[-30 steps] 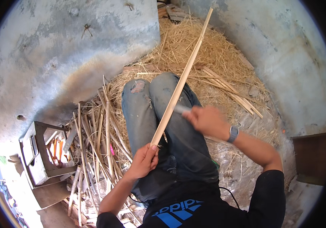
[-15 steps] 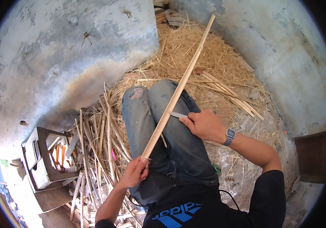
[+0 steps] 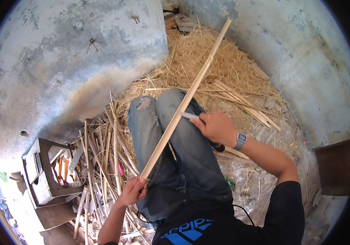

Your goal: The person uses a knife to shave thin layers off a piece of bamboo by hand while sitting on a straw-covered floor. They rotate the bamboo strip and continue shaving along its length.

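Note:
A long, pale bamboo strip [image 3: 186,101] slants across my thighs, its far end rising over the heap of shavings. My left hand [image 3: 133,190] is closed around the strip's near end. In my right hand [image 3: 218,130], which wears a grey wristwatch, is a knife [image 3: 189,116]; its handle is hidden in the fist. The blade's tip meets the right edge of the strip above my right thigh. My legs in worn blue jeans [image 3: 195,163] lie beneath the strip.
Thin shavings [image 3: 199,49] pile up beyond my knees. Several cut strips [image 3: 246,102] lie to the right of them. On the left are many bamboo sticks [image 3: 113,151] and a wooden frame [image 3: 56,171]. Stained walls [image 3: 60,61] stand on both sides.
My left hand has drawn back toward me and slightly left, and the strip has slid with it. The knife blade stays against the strip, a little nearer its far end.

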{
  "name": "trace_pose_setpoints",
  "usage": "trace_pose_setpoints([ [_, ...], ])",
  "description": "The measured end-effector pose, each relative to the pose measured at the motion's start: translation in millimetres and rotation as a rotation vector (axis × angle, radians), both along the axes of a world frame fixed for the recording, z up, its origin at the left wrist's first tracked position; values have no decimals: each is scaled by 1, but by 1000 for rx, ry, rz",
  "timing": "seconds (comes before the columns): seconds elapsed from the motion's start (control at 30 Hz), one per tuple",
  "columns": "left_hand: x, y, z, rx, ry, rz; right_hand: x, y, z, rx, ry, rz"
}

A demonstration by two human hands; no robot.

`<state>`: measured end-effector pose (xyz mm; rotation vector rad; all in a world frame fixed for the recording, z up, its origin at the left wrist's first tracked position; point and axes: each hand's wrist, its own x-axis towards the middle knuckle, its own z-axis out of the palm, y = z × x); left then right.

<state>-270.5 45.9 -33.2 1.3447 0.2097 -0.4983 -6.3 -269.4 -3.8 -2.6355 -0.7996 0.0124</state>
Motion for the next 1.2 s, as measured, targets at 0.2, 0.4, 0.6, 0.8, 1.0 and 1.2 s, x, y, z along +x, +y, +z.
trace_pose_setpoints([
  [0.2, -14, 6, 3, -14, 10, -15, 24, 0, 3, 57, -70, -67],
  [0.4, -13, 11, 6, -14, -1, -30, 58, -23, 14, 135, 15, -178],
  [0.6, -21, 9, -11, -41, 50, 1, -12, 12, 15, 45, 91, 22],
  [0.8, -15, 16, -9, -14, 27, -91, 38, -6, -6, 1, -41, -66],
  [1.0, -24, 38, -13, -24, 56, -68, 114, -43, 1, 42, -14, -354],
  [1.2, -25, 38, -13, 32, 135, -77, 112, -42, 14, 20, -175, -315],
])
